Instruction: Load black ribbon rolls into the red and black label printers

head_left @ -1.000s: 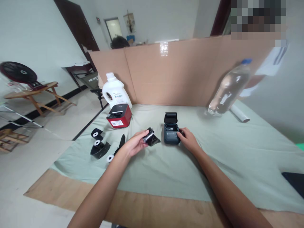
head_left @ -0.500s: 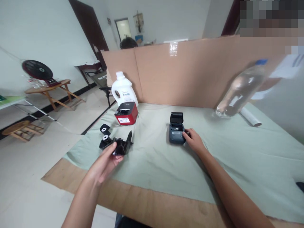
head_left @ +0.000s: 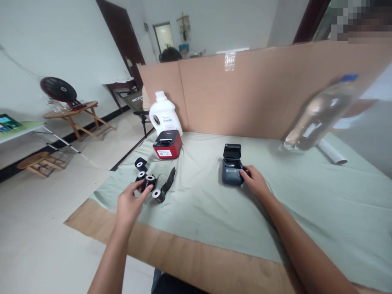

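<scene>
My left hand (head_left: 130, 202) is closed, thumb and fingers pinching a small black roll (head_left: 149, 182) with a white core. To its right, a second black roll (head_left: 158, 196) rests on the cloth with a loose black strip trailing away from it. Two similar rolls, a farther one (head_left: 141, 164) and a nearer one (head_left: 140, 175), are just beyond my fingers. My right hand (head_left: 255, 179) grips the right side of a dark portable printer (head_left: 232, 176), whose lid (head_left: 232, 151) stands raised. The fingers behind its edge are partly hidden.
A red and black boxy printer (head_left: 168, 147) stands behind the rolls, before a white jug (head_left: 165, 114). A cardboard panel (head_left: 245, 94) closes off the back. At right are a large clear bottle (head_left: 321, 114) and a white tube (head_left: 332, 152). Green cloth (head_left: 199, 212) covers the table.
The black roll with the loose strip has left my left hand and lies on the cloth. That hand now pinches another roll, slightly farther left. My right hand stays on the portable printer.
</scene>
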{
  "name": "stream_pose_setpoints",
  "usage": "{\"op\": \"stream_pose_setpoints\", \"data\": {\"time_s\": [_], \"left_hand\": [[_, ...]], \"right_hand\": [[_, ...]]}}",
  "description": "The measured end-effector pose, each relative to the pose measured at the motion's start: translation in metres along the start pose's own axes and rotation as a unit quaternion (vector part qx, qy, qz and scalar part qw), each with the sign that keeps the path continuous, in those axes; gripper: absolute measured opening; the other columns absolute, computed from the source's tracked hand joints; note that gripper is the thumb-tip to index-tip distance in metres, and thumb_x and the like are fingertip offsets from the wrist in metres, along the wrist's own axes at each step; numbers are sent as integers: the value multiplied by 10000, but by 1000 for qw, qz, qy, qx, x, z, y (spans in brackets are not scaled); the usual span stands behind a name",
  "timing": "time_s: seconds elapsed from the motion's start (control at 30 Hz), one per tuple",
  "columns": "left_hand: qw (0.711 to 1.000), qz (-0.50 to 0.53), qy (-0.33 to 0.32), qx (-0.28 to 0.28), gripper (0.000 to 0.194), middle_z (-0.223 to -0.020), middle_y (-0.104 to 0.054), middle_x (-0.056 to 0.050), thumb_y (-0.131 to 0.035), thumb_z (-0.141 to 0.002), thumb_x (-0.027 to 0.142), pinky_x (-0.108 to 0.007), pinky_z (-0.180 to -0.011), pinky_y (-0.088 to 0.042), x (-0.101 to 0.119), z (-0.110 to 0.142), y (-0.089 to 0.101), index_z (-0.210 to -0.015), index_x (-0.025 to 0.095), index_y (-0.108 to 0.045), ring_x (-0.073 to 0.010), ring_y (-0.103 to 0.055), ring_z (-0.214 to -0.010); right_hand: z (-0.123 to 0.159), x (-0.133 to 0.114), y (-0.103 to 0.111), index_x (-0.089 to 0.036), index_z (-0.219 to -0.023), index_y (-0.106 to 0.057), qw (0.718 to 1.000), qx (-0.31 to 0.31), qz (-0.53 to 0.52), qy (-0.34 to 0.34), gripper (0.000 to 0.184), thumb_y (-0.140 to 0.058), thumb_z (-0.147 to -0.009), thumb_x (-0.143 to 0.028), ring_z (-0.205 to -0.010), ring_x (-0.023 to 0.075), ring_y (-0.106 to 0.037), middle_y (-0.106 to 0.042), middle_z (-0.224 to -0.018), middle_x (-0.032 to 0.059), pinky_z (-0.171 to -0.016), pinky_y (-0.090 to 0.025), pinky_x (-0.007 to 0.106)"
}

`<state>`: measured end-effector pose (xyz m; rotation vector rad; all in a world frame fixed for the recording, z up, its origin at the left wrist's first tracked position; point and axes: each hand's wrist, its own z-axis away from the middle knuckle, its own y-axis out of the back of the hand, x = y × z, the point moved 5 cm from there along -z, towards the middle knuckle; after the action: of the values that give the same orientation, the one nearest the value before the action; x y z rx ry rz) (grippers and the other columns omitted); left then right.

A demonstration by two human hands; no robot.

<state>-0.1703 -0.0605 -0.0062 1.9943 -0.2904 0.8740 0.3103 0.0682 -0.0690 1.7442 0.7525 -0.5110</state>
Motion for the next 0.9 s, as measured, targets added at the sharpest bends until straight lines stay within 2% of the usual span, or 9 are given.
{"op": "stream_pose_setpoints", "data": {"time_s": [0.1, 0.27, 0.5, 0.57, 0.63, 0.7, 0.77, 0.83, 0.9], "left_hand": [[1000, 6, 21, 10, 527, -976, -758, -86, -699, -764, 599, -364, -869, -524, -15, 9, -10, -1064, 166, -738, -271, -692, -900], [996, 50, 75, -26, 548, -993, -776, -108, -715, -740, 589, -364, -884, -561, -30, 16, -21, -1081, 160, -706, -300, -734, -960], [996, -24, 30, -85, 457, -1055, -776, -98, -644, -762, 561, -379, -908, -533, -27, 18, -27, -1039, 204, -707, -319, -714, -1026], [994, -46, 15, -95, 440, -1029, -768, -83, -653, -767, 556, -363, -875, -527, -30, 21, -22, -1037, 212, -699, -306, -707, -997], [995, -71, 0, -68, 383, -959, -747, -63, -621, -810, 539, -345, -816, -518, -33, 22, -9, -1006, 217, -690, -275, -695, -899], [995, -104, -9, -3, 339, -907, -714, -54, -560, -863, 517, -334, -769, -500, -35, 15, 10, -959, 214, -679, -243, -660, -800], [988, -144, -32, 42, 354, -943, -708, -70, -533, -875, 510, -338, -772, -487, -33, -4, 26, -981, 207, -682, -242, -639, -800], [981, -175, -78, 2, 430, -1066, -726, -105, -548, -847, 508, -350, -814, -485, -27, -34, 27, -1113, 202, -693, -272, -647, -901], [968, -185, -129, -109, 522, -1197, -723, -123, -561, -809, 484, -347, -855, -486, -21, -64, 13, -1239, 217, -685, -296, -651, -1018]], "right_hand": [[0, 0, 0, -169, -1128, -695, 1000, -3, 0, -2, 462, -454, -948, -519, -931, 275, -646, -678, -1069, 126, -856, -481, 405], [1, -3, 1, -166, -1115, -690, 1000, -3, -5, 1, 458, -448, -947, -517, -935, 270, -645, -674, -1064, 124, -855, -477, 396], [2, -3, 2, -177, -1098, -684, 1000, -4, -1, -7, 447, -446, -948, -524, -945, 272, -645, -673, -1054, 120, -853, -479, 397], [2, -2, 2, -182, -1099, -684, 1000, -3, -1, -7, 443, -446, -950, -525, -942, 271, -644, -676, -1062, 121, -851, -479, 397], [2, -1, 1, -184, -1099, -686, 1000, -4, 0, -6, 443, -448, -948, -525, -936, 270, -644, -677, -1069, 122, -853, -476, 400], [1, 0, 0, -182, -1105, -687, 1000, -4, 0, -5, 448, -449, -946, -526, -931, 269, -644, -678, -1067, 120, -857, -474, 402], [1, 0, 0, -183, -1106, -691, 1000, -3, 2, -6, 449, -448, -945, -524, -932, 267, -644, -680, -1061, 116, -855, -476, 400], [0, 0, 1, -184, -1107, -694, 1000, -2, 5, -9, 448, -448, -946, -522, -930, 264, -645, -682, -1064, 115, -844, -481, 394], [0, -1, 2, -178, -1108, -696, 1000, -4, 6, -8, 454, -448, -948, -522, -931, 264, -645, -682, -1065, 118, -832, -485, 390]]}}
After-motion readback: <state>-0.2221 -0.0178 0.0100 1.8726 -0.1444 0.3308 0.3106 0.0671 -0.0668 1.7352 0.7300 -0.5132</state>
